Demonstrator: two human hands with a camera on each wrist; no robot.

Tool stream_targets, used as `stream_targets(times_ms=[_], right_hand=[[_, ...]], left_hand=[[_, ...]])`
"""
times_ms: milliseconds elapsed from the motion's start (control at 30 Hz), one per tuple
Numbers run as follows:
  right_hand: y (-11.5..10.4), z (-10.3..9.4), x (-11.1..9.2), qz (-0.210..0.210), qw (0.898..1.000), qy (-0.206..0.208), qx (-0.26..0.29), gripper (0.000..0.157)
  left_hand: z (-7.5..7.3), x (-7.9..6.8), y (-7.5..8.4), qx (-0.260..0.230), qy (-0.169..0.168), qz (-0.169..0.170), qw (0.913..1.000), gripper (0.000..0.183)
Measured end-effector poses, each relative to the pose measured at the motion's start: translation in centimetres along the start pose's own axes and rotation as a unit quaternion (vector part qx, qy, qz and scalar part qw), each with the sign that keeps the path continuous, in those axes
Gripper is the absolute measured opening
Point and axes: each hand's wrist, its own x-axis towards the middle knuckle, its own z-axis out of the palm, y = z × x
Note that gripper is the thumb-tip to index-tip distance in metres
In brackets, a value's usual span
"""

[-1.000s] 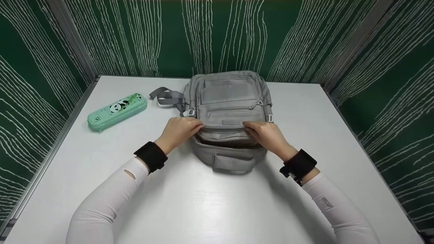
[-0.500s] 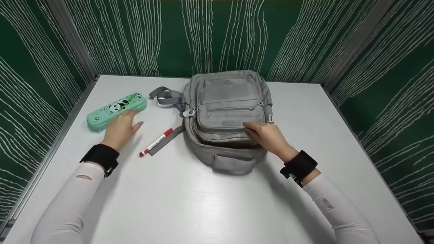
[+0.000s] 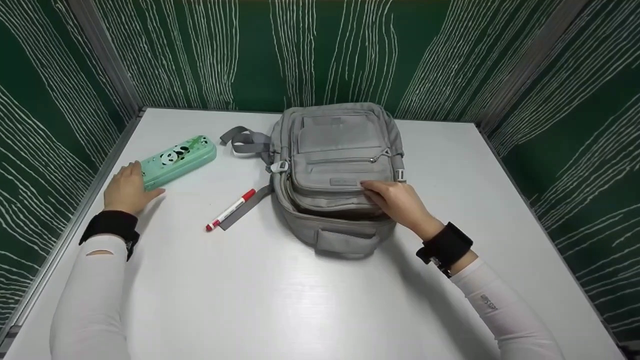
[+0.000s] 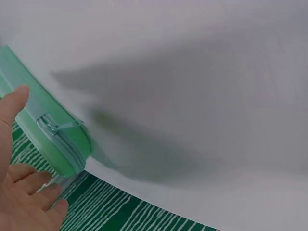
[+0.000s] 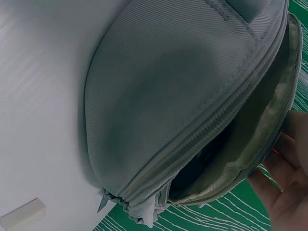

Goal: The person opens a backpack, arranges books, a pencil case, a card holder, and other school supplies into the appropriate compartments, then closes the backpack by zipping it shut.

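A mint-green pencil case [image 3: 177, 162] with a panda print lies at the table's left. My left hand [image 3: 125, 190] is at its near end, thumb and fingers spread apart around it. In the left wrist view the zip pull of the pencil case [image 4: 53, 126] shows between thumb and fingers, and the hand is not closed on it. A grey backpack [image 3: 345, 137] lies on its back, top opening facing me. My right hand [image 3: 400, 202] pinches the upper edge of that opening. The right wrist view shows the parted zip and pale lining [image 5: 250, 139]; the inside is dark.
A red and white marker [image 3: 230, 210] lies left of the backpack, beside a grey strap [image 3: 250, 206]. Another strap [image 3: 245, 141] loops on the table [image 3: 310, 305] towards the pencil case. A small pale block [image 5: 23, 214] shows in the right wrist view's corner. Green patterned walls [image 3: 260, 50] enclose the table.
My left hand has let go of the backpack opening and moved left to the pencil case's near end, uncovering the marker. The right hand keeps its hold on the backpack.
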Motion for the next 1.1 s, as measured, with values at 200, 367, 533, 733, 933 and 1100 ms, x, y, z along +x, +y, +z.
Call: stream_targets(times_ms=[200,367,533,733,933,1100], right_hand=[[0.1,-0.1,0.2,-0.001,1.000,0.003,0.001,0.023],[0.0,0.0,0.3,-0.004,1.000,0.001,0.001,0.024],[-0.1,-0.1,0.2,-0.002,1.000,-0.004,0.002,0.024],[-0.1,-0.2,0.1,-0.005,1.000,0.001,-0.001,0.024],[-0.1,-0.2,0.0,-0.008,1.000,-0.006,0.003,0.024],[-0.1,-0.3,0.1,-0.002,1.000,-0.004,0.001,0.023]], left_hand=[[0.0,0.8,0.2,0.002,-0.011,-0.010,0.9999,0.095],[0.2,1.3,0.3,0.007,-0.026,-0.040,0.9988,0.096],[0.5,1.4,0.6,0.026,-0.020,-0.042,0.9986,0.095],[0.9,1.4,0.8,0.019,-0.005,-0.040,0.9990,0.091],[1.1,1.2,0.8,0.000,-0.014,-0.047,0.9988,0.086],[1.0,1.3,0.5,-0.029,-0.038,-0.049,0.9976,0.091]])
